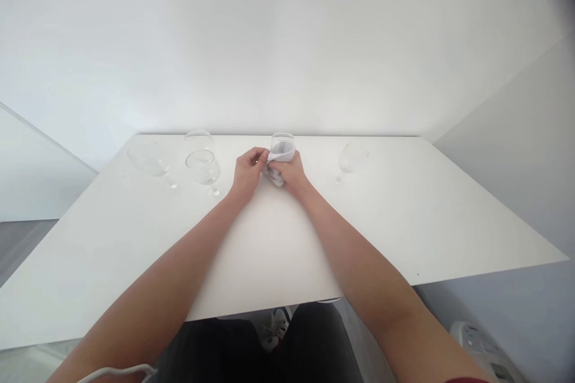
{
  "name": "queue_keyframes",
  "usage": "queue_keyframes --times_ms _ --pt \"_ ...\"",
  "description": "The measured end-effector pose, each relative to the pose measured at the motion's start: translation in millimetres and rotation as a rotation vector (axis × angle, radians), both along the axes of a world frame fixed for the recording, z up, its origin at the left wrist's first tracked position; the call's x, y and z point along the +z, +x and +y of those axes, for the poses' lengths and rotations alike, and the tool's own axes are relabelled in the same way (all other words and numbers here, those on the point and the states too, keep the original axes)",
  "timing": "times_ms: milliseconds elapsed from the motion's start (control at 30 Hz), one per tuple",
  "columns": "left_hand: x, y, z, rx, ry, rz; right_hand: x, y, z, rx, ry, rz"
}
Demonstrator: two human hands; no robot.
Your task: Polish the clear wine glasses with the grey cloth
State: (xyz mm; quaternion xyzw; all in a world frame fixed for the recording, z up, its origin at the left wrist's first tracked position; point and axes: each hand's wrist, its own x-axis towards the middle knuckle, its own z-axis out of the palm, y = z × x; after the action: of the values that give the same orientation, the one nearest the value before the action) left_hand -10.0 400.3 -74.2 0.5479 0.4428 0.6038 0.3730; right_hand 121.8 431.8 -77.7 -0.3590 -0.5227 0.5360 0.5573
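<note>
Near the back middle of the white table, a clear stemmed glass (pixel 283 139) stands out of a pale grey cloth (pixel 275 177) that is wrapped around it. My right hand (pixel 293 170) is closed round the glass through the cloth, on its right side. On the left, my left hand (pixel 250 170) pinches the cloth's edge between thumb and fingers, close under the rim. The cloth and my hands hide the stem and foot, so I cannot tell whether the glass touches the table.
To the left stand three more clear glasses: one at the far left (pixel 150 158), one in front (pixel 203 167) and one behind it (pixel 199 139). Another glass (pixel 353 158) is on the right. A white wall (pixel 287 42) borders the back of the white table (pixel 269 263).
</note>
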Motion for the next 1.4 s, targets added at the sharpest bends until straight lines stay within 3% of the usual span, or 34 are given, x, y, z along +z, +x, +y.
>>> queue_keyframes --times_ms 167,267,400,533,667,800,1100,1400 --pt "-4.3 0 3 -0.034 0.022 0.038 -3.1 0 4 0.007 0.053 0.097" --pt "-4.5 -2 2 0.007 0.026 0.075 -3.8 -1 5 -0.042 0.028 0.106" --pt "0.2 -4 -1 0.055 0.027 0.007 0.0 -2 -1 0.024 -0.009 0.035" --pt "7.1 -2 -5 -0.083 0.062 -0.117 4.4 -3 -7 0.121 0.024 -0.058" --pt "11.5 0 -7 -0.233 0.111 -0.156 3.9 -2 -8 0.127 0.063 -0.087" --pt "13.2 1 -9 -0.261 0.114 -0.126 1.1 -2 -6 0.122 0.074 -0.119" --pt "14.5 0 -11 -0.17 0.106 -0.063 4.8 -3 -8 -0.077 0.285 -0.214" --pt "12.0 -1 -9 -0.163 0.119 -0.056 1.3 -1 -10 -0.274 0.185 -0.309"
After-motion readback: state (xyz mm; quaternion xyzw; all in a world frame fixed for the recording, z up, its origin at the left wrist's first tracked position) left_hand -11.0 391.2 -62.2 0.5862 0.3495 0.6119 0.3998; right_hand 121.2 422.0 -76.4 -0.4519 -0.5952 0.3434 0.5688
